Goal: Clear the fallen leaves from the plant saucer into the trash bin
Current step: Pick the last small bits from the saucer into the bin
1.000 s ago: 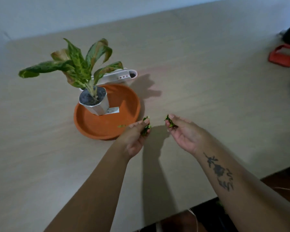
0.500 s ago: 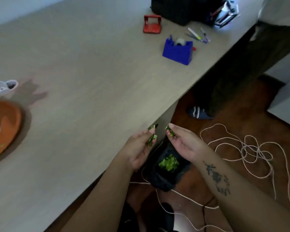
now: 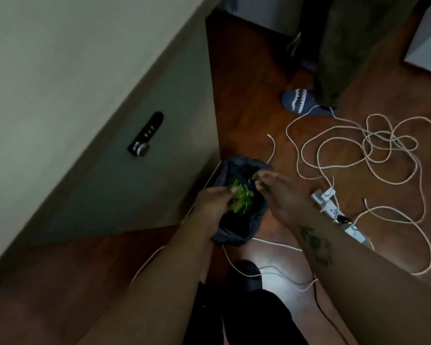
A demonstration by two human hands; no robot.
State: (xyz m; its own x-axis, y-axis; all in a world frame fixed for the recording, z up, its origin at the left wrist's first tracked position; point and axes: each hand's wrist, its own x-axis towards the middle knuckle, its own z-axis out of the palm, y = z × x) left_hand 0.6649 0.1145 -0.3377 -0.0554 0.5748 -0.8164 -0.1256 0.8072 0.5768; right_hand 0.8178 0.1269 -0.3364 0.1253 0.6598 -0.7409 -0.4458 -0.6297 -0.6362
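Note:
A small trash bin (image 3: 239,227) lined with a dark bag stands on the floor beside the desk's side panel. Green leaf pieces (image 3: 243,197) lie in a heap inside it. My left hand (image 3: 213,204) hangs over the bin's left rim, fingers curled down towards the heap; blur hides whether it holds anything. My right hand (image 3: 278,191) is over the bin's right rim with its fingertips pinched together on a small green leaf bit (image 3: 255,176). The plant and its saucer are out of view.
The desk top (image 3: 47,70) fills the upper left; its side panel carries a black combination lock (image 3: 146,134). White cable (image 3: 373,155) lies tangled on the wooden floor beside a power strip (image 3: 334,210). Another person's slippered foot (image 3: 306,102) stands at the back.
My view has swung from the desk down to the floor. Both hands have dropped from desk-edge height to just above the bin's opening, carrying the leaf bits with them.

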